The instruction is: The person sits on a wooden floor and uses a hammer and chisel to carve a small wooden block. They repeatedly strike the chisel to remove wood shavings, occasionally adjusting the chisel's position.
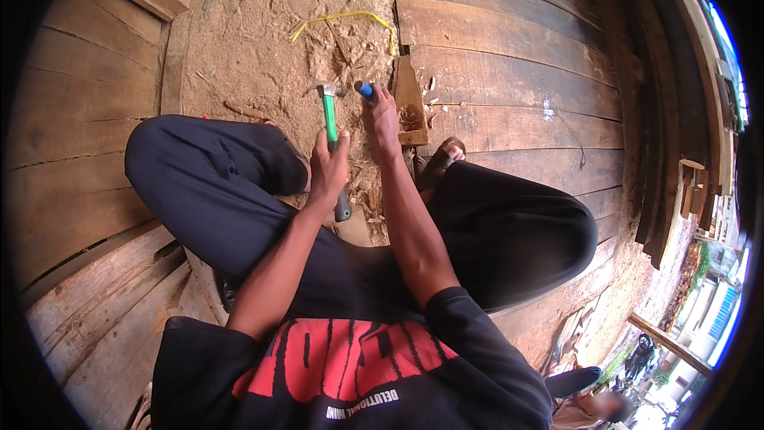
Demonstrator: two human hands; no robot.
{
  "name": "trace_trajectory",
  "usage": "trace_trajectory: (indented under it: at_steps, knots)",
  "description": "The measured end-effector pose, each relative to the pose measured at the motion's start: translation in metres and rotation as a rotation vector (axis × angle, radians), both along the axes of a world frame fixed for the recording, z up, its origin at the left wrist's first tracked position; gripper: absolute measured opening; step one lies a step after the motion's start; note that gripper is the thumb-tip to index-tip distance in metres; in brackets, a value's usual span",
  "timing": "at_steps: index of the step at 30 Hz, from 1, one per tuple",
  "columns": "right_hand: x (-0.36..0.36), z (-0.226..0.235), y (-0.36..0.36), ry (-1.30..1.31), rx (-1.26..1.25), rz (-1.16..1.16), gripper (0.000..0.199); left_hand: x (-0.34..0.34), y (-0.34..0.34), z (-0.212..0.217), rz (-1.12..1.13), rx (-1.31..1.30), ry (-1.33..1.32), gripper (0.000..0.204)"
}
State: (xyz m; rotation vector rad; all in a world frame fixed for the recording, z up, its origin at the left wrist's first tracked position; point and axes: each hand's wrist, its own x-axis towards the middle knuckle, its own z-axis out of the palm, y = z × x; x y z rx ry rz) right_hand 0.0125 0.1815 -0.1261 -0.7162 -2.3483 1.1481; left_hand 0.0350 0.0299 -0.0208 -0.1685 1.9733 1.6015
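Note:
My left hand (328,171) is closed round a claw hammer (329,114) with a green shaft. Its metal head points away from me, and the black grip end sticks out below my palm. Just to the right, my right hand (382,121) is closed on a tool with a blue handle end (364,88); its rest is hidden by my fingers, so its kind cannot be told. Beside that hand lies a wooden piece (408,87), wider at its near end, with pale chips around it. Hammer head and blue handle are close together but apart.
Sawdust and shavings cover the ground (239,40) between my legs. A yellow strap (342,15) lies on it, farther off. Wooden planks (509,72) stretch along the right, more boards (87,95) along the left. Another person (589,402) is at the lower right.

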Motion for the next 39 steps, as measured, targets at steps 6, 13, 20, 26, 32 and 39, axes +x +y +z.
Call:
trace_trajectory:
  at_steps: [6, 13, 20, 26, 32, 39]
  knots:
    - [0.001, -0.010, -0.010, -0.050, 0.117, 0.067, 0.031, 0.001, 0.003, 0.000, 0.036, 0.057, -0.116, 0.028]
    - [-0.001, -0.010, -0.016, 0.003, 0.124, 0.037, 0.025, 0.000, 0.002, -0.005, 0.047, 0.078, -0.102, 0.027]
    - [0.000, -0.010, -0.015, 0.004, 0.148, 0.062, 0.029, 0.000, 0.001, -0.007, 0.107, 0.107, -0.075, 0.027]
    - [0.001, -0.012, -0.018, -0.031, 0.211, 0.135, 0.029, -0.008, -0.009, -0.006, 0.149, 0.163, -0.050, 0.023]
    - [0.002, -0.021, -0.025, -0.102, 0.274, 0.165, 0.024, -0.006, -0.012, -0.001, 0.168, 0.162, -0.081, 0.029]
    - [-0.004, -0.023, -0.029, -0.164, 0.288, 0.178, 0.020, 0.010, -0.019, -0.003, 0.324, 0.260, -0.076, 0.016]
